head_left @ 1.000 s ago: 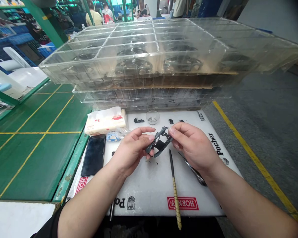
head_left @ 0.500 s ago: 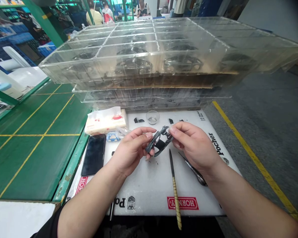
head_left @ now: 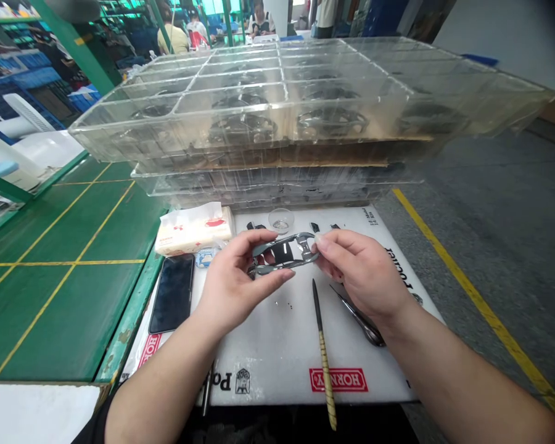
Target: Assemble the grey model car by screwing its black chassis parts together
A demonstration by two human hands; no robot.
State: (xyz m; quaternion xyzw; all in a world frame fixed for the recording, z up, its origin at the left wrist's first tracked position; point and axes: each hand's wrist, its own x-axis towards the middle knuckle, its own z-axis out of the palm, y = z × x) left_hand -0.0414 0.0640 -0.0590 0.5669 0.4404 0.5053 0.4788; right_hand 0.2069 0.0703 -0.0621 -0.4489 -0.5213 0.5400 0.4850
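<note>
A dark grey metal model-car body frame [head_left: 283, 253] is held flat between both hands above the white work mat [head_left: 282, 345]. My left hand [head_left: 234, 283] pinches its left end with thumb and fingers. My right hand [head_left: 361, 274] grips its right end between thumb and forefinger. A slim file with a wrapped handle [head_left: 322, 351] lies on the mat just below the frame. Metal tweezers [head_left: 358, 317] lie under my right wrist.
Stacked clear compartment trays [head_left: 305, 105] holding dark car parts stand behind the mat. A tissue pack [head_left: 194, 229], a black phone [head_left: 172, 293], and a small clear cup [head_left: 280, 219] lie at the mat's back left. A green table [head_left: 60, 271] is on the left; grey floor on the right.
The frame has been turned from a tilted, upright pose to lying nearly flat and horizontal between the hands. My left hand shifted its grip to the frame's left end.
</note>
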